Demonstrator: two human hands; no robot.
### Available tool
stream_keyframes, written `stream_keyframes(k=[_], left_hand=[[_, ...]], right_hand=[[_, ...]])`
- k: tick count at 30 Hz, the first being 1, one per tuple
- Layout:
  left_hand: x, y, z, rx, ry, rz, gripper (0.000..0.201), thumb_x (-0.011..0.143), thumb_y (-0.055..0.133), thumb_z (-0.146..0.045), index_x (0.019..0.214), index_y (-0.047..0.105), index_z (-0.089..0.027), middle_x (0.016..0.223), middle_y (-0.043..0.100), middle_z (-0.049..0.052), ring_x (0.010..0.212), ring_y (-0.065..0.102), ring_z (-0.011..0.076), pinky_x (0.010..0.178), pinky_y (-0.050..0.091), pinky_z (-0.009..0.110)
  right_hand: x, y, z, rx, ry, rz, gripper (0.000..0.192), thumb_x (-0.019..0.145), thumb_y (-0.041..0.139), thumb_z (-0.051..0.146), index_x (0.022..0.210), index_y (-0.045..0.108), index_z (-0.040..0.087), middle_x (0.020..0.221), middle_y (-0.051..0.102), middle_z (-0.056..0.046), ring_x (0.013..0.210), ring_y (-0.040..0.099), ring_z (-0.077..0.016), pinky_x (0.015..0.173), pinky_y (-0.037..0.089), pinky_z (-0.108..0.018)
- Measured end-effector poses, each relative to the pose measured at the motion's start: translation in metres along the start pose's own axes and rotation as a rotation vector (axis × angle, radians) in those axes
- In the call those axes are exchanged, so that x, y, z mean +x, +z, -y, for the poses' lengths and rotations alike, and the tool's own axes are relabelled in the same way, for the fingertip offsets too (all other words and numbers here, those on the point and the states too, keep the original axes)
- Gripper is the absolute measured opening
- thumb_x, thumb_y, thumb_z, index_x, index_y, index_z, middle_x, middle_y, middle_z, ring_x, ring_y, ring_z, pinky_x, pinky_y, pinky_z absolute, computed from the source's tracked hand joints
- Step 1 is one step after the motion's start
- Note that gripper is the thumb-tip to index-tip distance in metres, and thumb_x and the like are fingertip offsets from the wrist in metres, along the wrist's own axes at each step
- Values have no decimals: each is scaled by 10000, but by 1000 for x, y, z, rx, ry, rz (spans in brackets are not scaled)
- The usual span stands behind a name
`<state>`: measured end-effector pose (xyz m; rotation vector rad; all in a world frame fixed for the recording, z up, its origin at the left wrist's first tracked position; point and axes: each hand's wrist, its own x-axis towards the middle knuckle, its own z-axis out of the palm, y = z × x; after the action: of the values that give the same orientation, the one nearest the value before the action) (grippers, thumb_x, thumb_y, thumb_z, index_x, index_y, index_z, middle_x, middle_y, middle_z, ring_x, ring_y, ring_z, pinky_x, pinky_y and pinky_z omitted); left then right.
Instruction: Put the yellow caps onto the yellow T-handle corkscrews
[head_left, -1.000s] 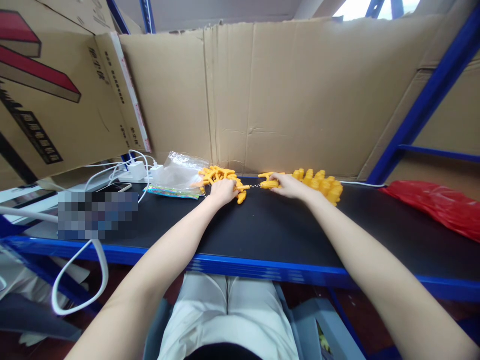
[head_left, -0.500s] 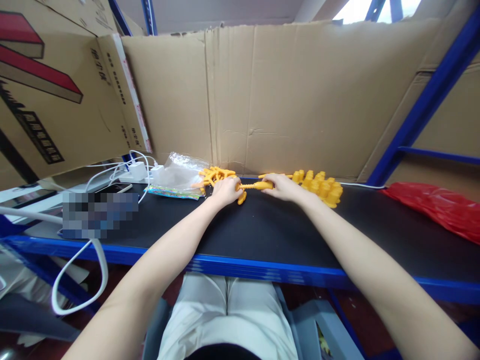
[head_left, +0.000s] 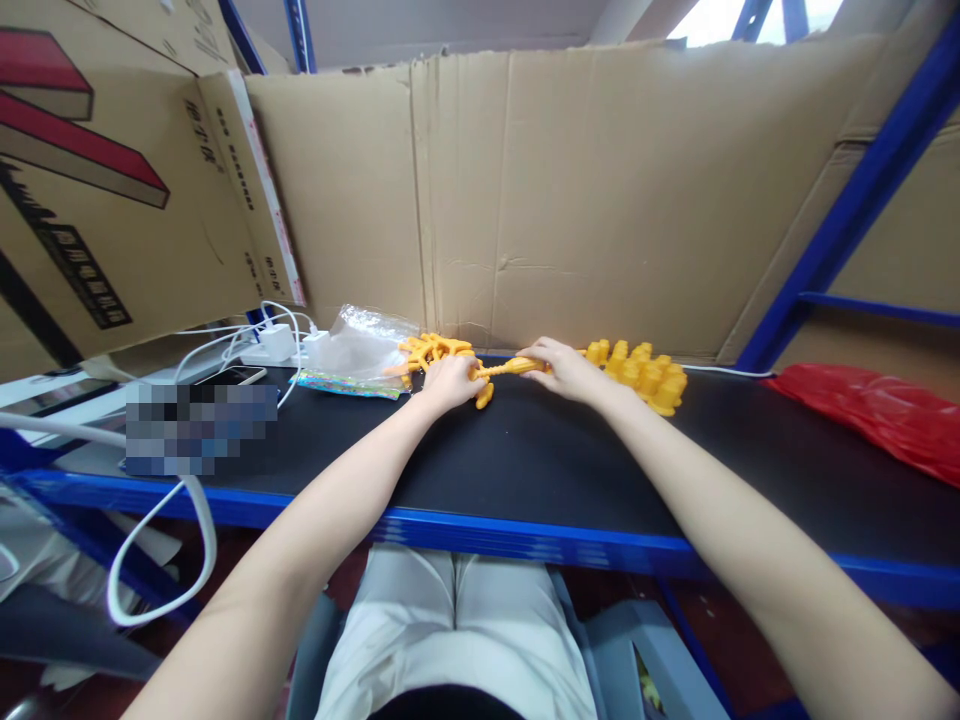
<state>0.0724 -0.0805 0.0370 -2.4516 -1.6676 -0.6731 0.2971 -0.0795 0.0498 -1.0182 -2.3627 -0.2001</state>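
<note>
Between my two hands is a yellow plastic piece point(head_left: 518, 367) with a thin ridged stem and a thicker, rounded end. My left hand point(head_left: 451, 381) pinches the stem end. The fingers of my right hand point(head_left: 559, 368) are closed around the thicker end, partly covering it. Just behind my left hand lies a pile of yellow branching plastic parts point(head_left: 435, 348), partly hidden by it. A small yellow curved part point(head_left: 484, 396) shows at my left fingertips; whether it is joined to the held piece I cannot tell. Right of my right hand sits a cluster of upright yellow knobbed pieces point(head_left: 649, 375).
A clear plastic bag point(head_left: 364, 345) with a colourful edge lies left of the yellow pile. Further left are a phone point(head_left: 232, 376), white cables and a power strip point(head_left: 262, 345). A red plastic bag point(head_left: 870, 410) is at right. Cardboard point(head_left: 600, 200) walls the back of the black table point(head_left: 525, 470).
My right hand has risen slightly, and its end of the yellow piece is tilted up a little more. My left hand stays almost in place.
</note>
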Motion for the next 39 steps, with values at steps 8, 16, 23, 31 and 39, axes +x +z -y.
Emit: stream_keyframes(k=[8, 16, 23, 31, 39], left_hand=[[-1, -3, 0, 24, -20, -50, 287, 779, 518, -361, 998, 644, -225, 944, 686, 57, 902, 632, 238, 749, 460, 319], [-1, -5, -1, 32, -18, -33, 266, 771, 530, -355, 966, 650, -219, 928, 689, 57, 890, 634, 239, 731, 457, 312], [0, -5, 0, 18, -10, -58, 275, 767, 533, -334, 985, 652, -216, 924, 690, 61, 892, 633, 238, 754, 460, 322], [0, -3, 2, 18, -16, -44, 256, 764, 532, -328, 962, 647, -212, 915, 690, 57, 891, 632, 235, 736, 456, 310], [-1, -5, 1, 4, 3, -72, 265, 761, 531, -329, 971, 643, -212, 956, 687, 56, 892, 629, 234, 738, 453, 315]], right_hand=[[1, 3, -7, 372, 284, 11, 469, 721, 686, 370, 1141, 569, 199, 904, 648, -55, 780, 609, -180, 737, 501, -340], [0, -14, -6, 731, 436, 147, 333, 698, 716, 375, 910, 602, 146, 843, 666, -77, 713, 660, -165, 758, 520, -331], [2, -9, 2, 794, 573, 162, 369, 850, 537, 494, 940, 573, 138, 709, 691, -73, 551, 647, -142, 585, 522, -266], [-2, -11, -2, 891, 538, 248, 402, 779, 678, 354, 1043, 433, 176, 753, 703, -38, 591, 658, -138, 614, 506, -269], [0, -11, 7, 853, 589, 231, 472, 797, 519, 630, 827, 503, 160, 521, 632, -39, 389, 558, -121, 409, 413, -229]])
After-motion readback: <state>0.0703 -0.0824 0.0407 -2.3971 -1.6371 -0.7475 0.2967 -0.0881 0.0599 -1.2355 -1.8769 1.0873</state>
